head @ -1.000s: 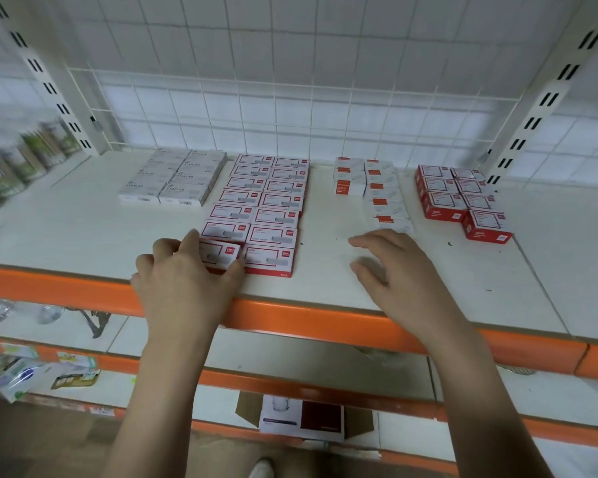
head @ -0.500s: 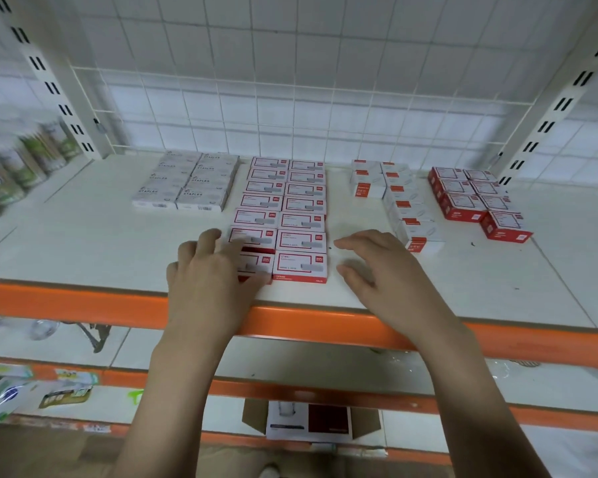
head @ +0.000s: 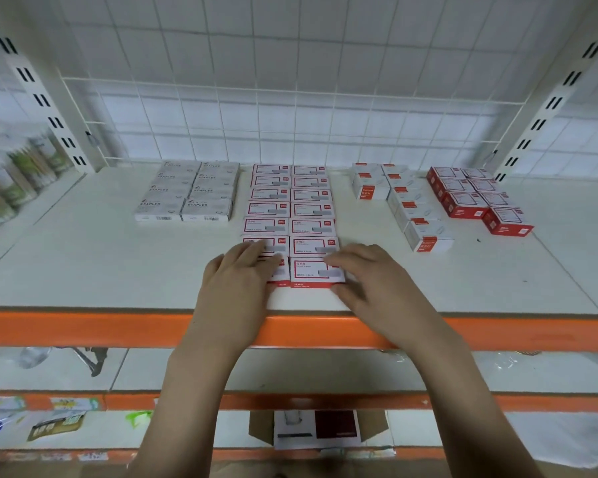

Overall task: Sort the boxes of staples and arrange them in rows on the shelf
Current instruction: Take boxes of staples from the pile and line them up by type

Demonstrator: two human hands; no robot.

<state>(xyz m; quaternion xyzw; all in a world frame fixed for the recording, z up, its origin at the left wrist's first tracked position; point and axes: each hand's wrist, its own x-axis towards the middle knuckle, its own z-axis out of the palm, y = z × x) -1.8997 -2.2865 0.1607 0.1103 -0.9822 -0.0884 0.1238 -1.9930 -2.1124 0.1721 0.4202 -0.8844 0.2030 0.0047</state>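
While four kinds of staple boxes already lie in rows on the shelf (head: 83, 263), the left hand (head: 237, 284) and right hand (head: 373, 288), fingers flat and gripping nothing, press the front red-bordered boxes (head: 316, 270) straight.

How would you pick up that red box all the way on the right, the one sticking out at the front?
Pinch the front red box across its two short side walls, coming from the front and above. It juts forward past its neighbours, so its left, right and front faces look free; only its back seems to meet another box.

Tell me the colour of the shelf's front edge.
Orange, seen clearly in the head view: the shelf's front edge.
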